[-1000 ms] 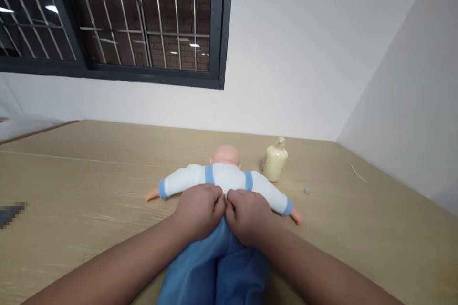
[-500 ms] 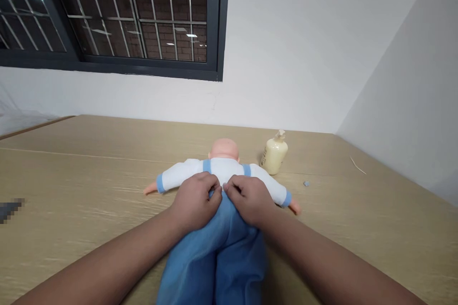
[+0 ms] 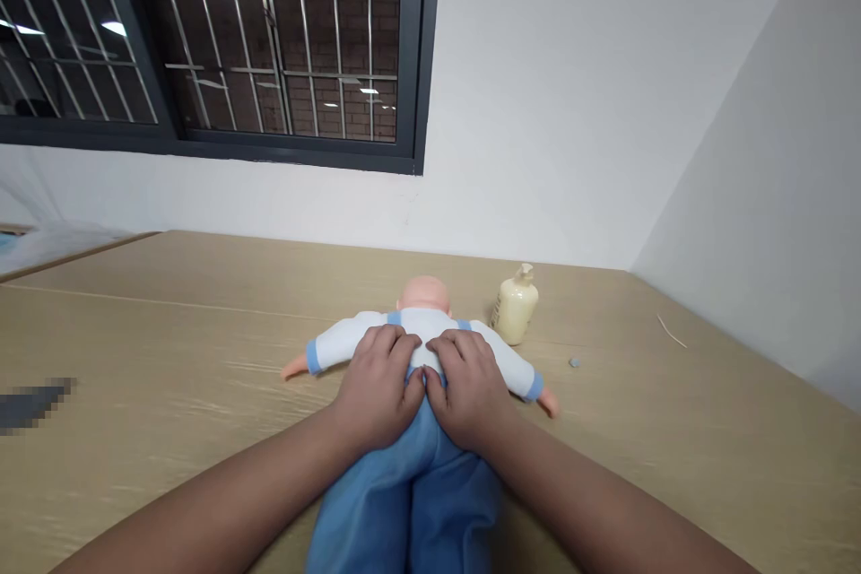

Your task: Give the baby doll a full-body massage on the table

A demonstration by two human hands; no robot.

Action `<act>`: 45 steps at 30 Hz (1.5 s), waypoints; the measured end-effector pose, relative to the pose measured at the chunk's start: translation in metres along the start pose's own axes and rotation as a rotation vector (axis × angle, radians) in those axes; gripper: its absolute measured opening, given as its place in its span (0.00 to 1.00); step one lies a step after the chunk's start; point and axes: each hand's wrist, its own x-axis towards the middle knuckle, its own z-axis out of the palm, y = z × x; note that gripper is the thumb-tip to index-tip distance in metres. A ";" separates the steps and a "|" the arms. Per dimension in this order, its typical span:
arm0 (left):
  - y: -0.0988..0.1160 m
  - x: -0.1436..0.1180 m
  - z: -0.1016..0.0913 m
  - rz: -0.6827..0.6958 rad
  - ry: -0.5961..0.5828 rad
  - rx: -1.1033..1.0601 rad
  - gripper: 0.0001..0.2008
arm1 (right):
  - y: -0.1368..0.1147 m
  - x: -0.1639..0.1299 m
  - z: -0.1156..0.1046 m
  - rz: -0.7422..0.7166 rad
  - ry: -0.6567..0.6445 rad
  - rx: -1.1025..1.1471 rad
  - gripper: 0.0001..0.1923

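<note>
The doll (image 3: 423,323) lay face down on the wooden table (image 3: 168,350), head toward the wall, arms spread to either side. The left hand (image 3: 377,386) and right hand (image 3: 467,386) rested side by side on its back, fingers curled down and thumbs meeting at the waistband of the blue trousers (image 3: 410,502); whether the thumbs actually pinched the cloth could not be told. The white top (image 3: 343,336) with blue straps showed above the knuckles. A cream bottle (image 3: 516,305) stood just beside the doll's right shoulder, apart from both hands. The step in hand appeared to be settling the garment at the waist; it would be done best with even pressure from both hands, keeping the cloth flat and the doll from sliding.
</note>
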 end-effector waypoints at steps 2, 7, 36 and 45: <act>0.000 0.000 0.000 -0.004 -0.008 -0.010 0.13 | 0.000 -0.001 0.000 -0.009 -0.003 -0.011 0.15; 0.001 0.000 -0.001 -0.029 -0.033 -0.030 0.13 | 0.003 -0.002 0.001 -0.031 -0.009 0.013 0.15; -0.008 0.010 0.013 -0.118 -0.026 -0.107 0.14 | 0.036 0.005 0.001 -0.166 -0.074 -0.045 0.13; -0.023 0.006 0.014 -0.119 0.077 -0.223 0.12 | 0.047 0.010 0.004 -0.069 -0.080 0.073 0.13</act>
